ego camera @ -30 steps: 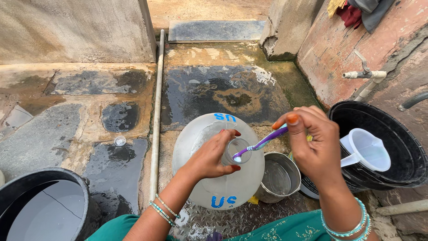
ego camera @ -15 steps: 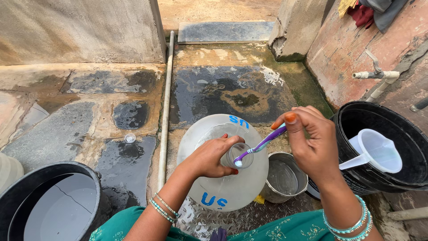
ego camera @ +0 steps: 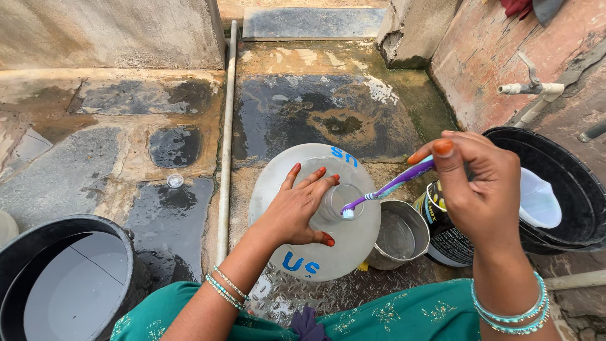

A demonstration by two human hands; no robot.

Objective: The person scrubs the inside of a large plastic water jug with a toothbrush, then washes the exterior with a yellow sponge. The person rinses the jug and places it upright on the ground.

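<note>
You sit on a wet, stained stone floor [ego camera: 297, 113] between rough walls. Your left hand [ego camera: 297, 208] grasps the neck of the big clear water jug [ego camera: 315, 252] standing before you. Your right hand [ego camera: 483, 189] pinches a purple toothbrush [ego camera: 394, 185], bristles at the jug's mouth.

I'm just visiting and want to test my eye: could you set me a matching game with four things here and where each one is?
Things:
1. toothbrush
2. big jug
3. steel pot
4. white jug

Places:
A. inside the black tub at right
B. right hand, bristles at the bottle mouth
C. on the ground, just right of the big jug
D. under the left hand, neck gripped

Pairs: 1-B, 2-D, 3-C, 4-A
</note>
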